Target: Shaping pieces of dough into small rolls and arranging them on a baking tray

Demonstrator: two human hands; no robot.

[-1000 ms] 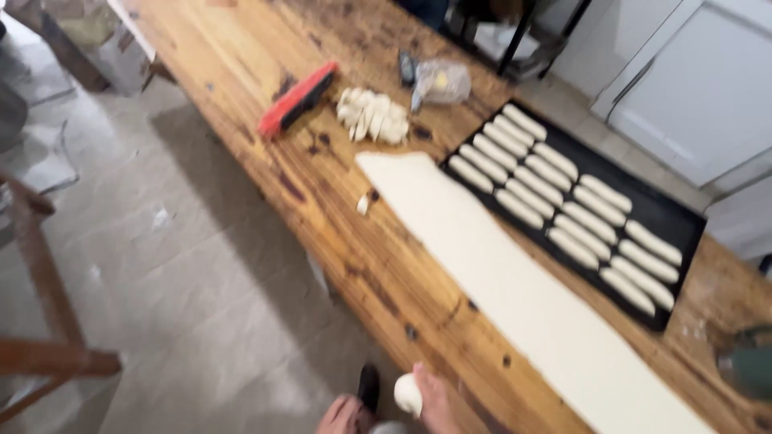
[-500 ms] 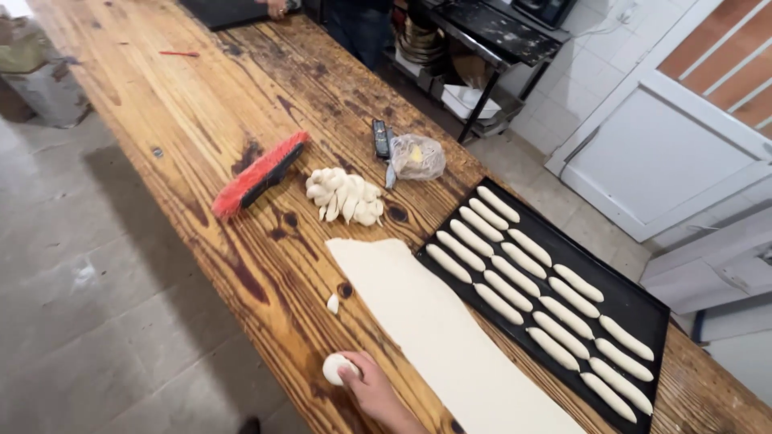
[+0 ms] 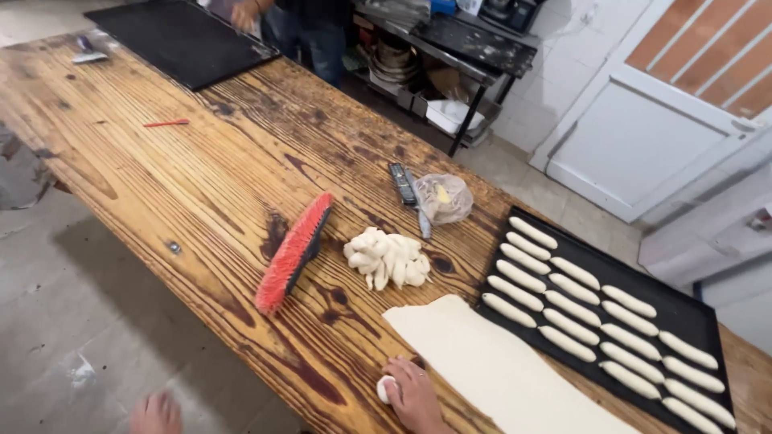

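My right hand rests on the wooden table at the bottom edge, its fingers curled over a small white dough piece. It lies just left of the near end of a long flat dough sheet. My left hand is blurred at the bottom left, off the table and over the floor, with nothing seen in it. A pile of cut dough pieces lies beyond the sheet.
A black tray with rows of rolled dough sticks lies to the right. A red brush, a plastic bag and a dark remote-like object sit mid-table. Another black tray and another person's hand are at the far end.
The view has swung up the table. My right hand with the dough piece has come onto the table beside the sheet's end; my left hand has appeared at the bottom left.
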